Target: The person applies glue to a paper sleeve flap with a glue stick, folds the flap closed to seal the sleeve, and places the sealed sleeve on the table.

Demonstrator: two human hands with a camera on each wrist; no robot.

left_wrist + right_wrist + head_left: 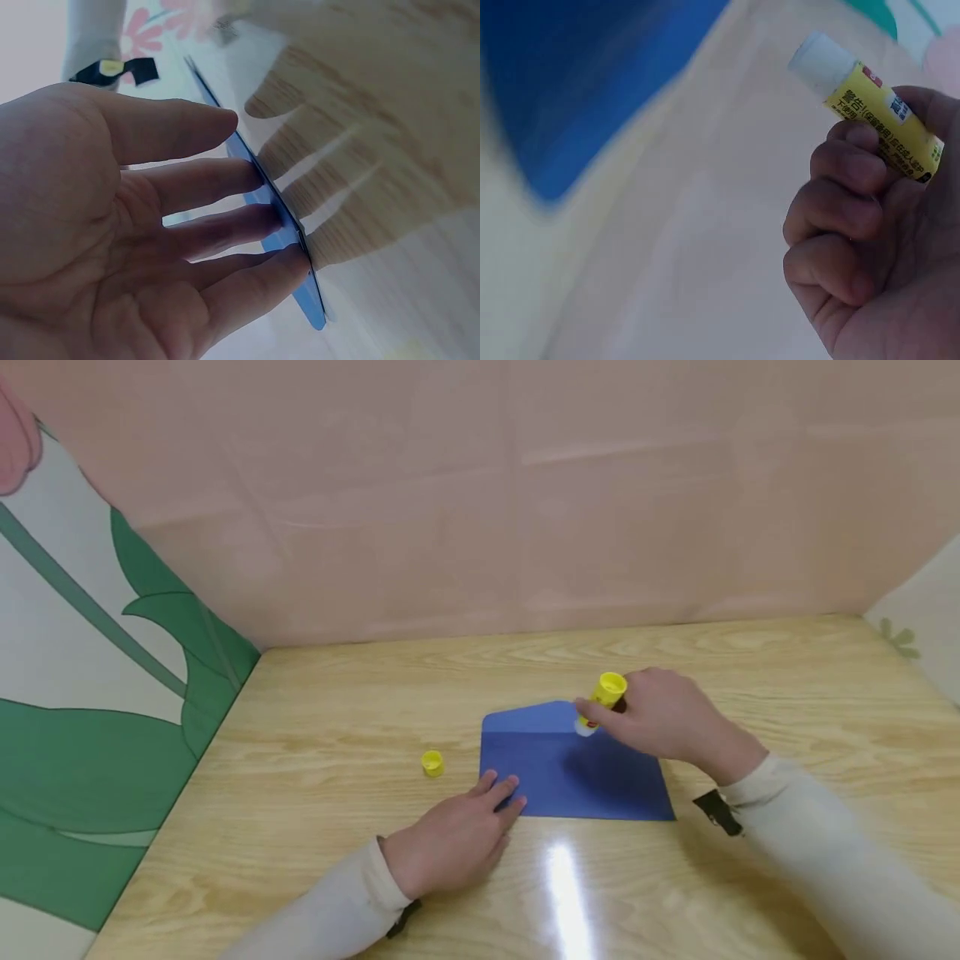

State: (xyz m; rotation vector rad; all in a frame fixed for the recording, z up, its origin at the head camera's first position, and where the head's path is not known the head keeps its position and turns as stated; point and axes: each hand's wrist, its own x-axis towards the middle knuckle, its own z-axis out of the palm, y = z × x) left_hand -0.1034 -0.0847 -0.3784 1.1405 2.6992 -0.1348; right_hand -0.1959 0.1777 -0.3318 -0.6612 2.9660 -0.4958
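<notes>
A blue envelope [555,777] lies on the wooden table with its flap [525,718] folded out toward the back. My left hand [461,839] rests its fingertips on the envelope's near left corner; in the left wrist view those fingers [225,176] reach the envelope's edge fairly straight. In my right hand [667,714] I grip a yellow glue stick [889,116], uncapped, its white end tilted down over the envelope near the flap's fold. The right wrist view shows the fingers curled round its printed barrel.
A small yellow cap [432,763] stands on the table [322,760] left of the envelope. A pinkish wall [517,510] rises behind the table's back edge, and a panel with green leaves [82,768] borders the left side.
</notes>
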